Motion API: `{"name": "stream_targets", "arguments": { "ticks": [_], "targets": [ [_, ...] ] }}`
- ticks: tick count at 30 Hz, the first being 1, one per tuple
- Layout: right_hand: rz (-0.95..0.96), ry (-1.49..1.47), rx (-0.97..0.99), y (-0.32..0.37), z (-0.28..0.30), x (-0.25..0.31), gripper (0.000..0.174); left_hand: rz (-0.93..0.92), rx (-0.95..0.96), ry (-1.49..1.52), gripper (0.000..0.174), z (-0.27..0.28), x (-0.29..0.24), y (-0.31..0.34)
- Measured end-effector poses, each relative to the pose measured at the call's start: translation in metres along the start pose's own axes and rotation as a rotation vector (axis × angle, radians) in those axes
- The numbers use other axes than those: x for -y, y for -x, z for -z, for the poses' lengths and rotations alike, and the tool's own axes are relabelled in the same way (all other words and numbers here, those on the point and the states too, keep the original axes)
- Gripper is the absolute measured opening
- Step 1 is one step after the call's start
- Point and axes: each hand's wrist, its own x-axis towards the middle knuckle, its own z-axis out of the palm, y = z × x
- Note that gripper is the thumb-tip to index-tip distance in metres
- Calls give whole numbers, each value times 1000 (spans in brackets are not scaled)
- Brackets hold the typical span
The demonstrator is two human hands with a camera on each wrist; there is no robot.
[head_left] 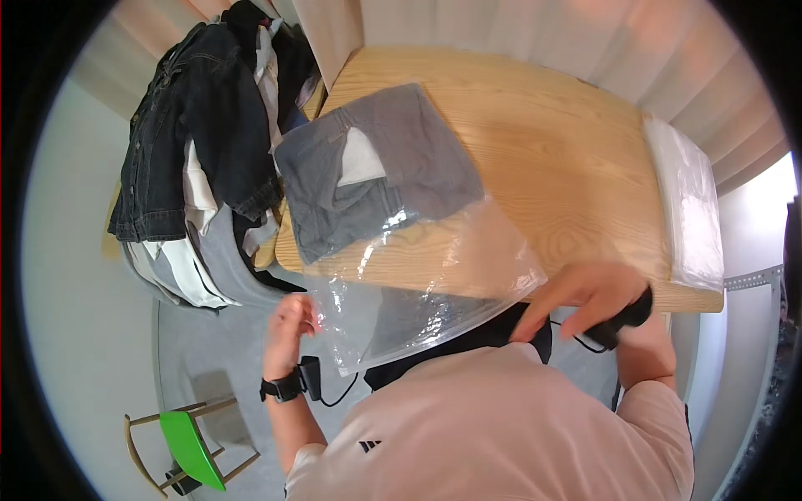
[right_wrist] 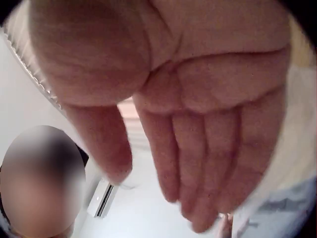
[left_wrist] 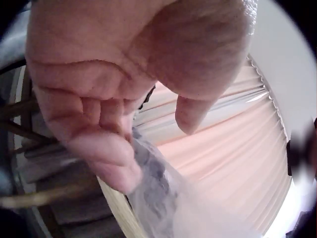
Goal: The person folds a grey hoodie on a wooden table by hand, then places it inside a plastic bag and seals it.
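Note:
A folded grey garment (head_left: 418, 159) with a white patch lies on the table, partly covered by a clear plastic bag (head_left: 401, 313). The bag's near end hangs over the table's front edge, close to the person's body. My left hand (head_left: 288, 330) is beside the bag's left edge; in the left wrist view its fingers (left_wrist: 106, 153) curl loosely, the thumb stands apart, and the plastic passes behind the fingertips. Near the bag's right corner is my right hand (head_left: 585, 296), slightly blurred. The right wrist view shows its fingers (right_wrist: 208, 153) straight, palm bare.
A wooden table (head_left: 568, 167) spans the middle. Flat clear plastic bags (head_left: 685, 200) are stacked along its right edge. At left, a dark denim jacket (head_left: 184, 125) tops a heap of clothes. A green-seated chair (head_left: 192, 451) stands on the floor, lower left.

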Motion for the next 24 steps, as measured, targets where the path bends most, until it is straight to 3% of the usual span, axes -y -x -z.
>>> {"name": "stream_targets", "arguments": {
  "ticks": [2, 4, 6, 7, 9, 13, 16, 19, 21, 24],
  "targets": [
    [-170, -53, -651, 22, 15, -2, 32, -29, -73, 34, 38, -9, -15, -8],
    [-19, -42, -1120, -11, 37, -17, 25, -83, -154, 36, 42, -17, -23, -21],
    [-143, 160, -1239, -36, 59, -50, 23, -19, -77, 4, 40, -22, -29, -41],
    [-130, 165, -1242, -47, 64, -51, 23, 60, -12, -21, 39, -27, -35, -48],
    [-371, 158, -923, -67, 72, -52, 27, 83, -56, -70, 32, -41, -46, -56],
    [-215, -42, -858, -63, 78, -84, 23, 62, -53, -146, 23, -45, -45, -67],
    [-146, 3, -908, -34, 66, -93, 16, 44, 36, -245, 22, -64, -46, -73],
    [-159, -168, -1010, 4, 38, -88, 15, 67, 104, -235, 22, -100, -50, -78],
    [-249, -67, -1156, 34, 26, -92, 20, 46, 165, -203, 23, -123, -44, -87],
    [-165, -177, -1271, 73, 7, -113, 17, -5, 301, -276, 22, -159, -44, -95]
  ]
}}
